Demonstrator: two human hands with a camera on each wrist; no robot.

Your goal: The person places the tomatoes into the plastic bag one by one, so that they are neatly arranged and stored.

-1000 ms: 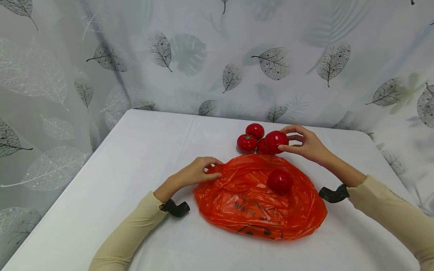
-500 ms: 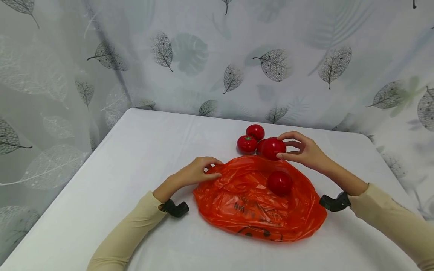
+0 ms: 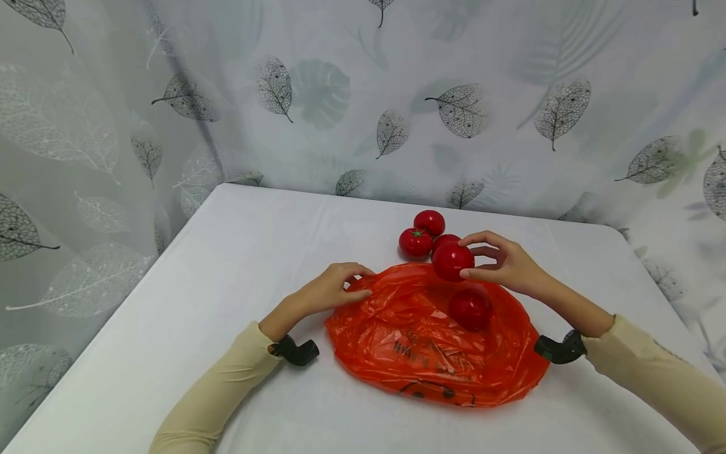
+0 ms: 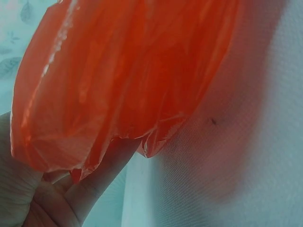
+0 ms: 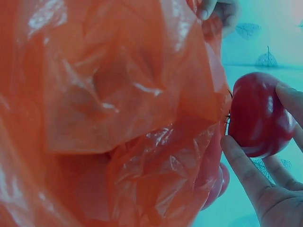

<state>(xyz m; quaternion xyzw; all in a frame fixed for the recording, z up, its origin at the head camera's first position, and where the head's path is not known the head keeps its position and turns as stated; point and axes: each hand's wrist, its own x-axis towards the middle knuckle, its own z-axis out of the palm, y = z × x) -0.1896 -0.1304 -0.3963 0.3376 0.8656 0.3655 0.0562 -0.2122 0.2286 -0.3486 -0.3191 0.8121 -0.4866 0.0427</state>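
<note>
My right hand (image 3: 507, 263) grips a shiny red tomato (image 3: 452, 261) between thumb and fingers, held above the far rim of an orange-red plastic bag (image 3: 391, 347). In the right wrist view this tomato (image 5: 260, 113) is beside the bag's edge, its green stem end facing the bag. Inside the bag's mouth lies another tomato (image 3: 469, 310). My left hand (image 3: 326, 291) pinches the bag's left rim; the left wrist view has the bag film (image 4: 118, 85) between thumb and fingers. Behind the held tomato sit three more, one showing a green stem (image 3: 415, 243), one (image 3: 429, 222) farther back, one partly hidden.
Everything rests on a white-covered table (image 3: 272, 239). A leaf-patterned curtain (image 3: 340, 94) hangs along its back and left side. Black devices are strapped at the left wrist (image 3: 295, 351) and right wrist (image 3: 560, 348).
My right hand has brought the tomato toward me and slightly left, away from the others and over the bag's rim. The left hand stays on the bag.
</note>
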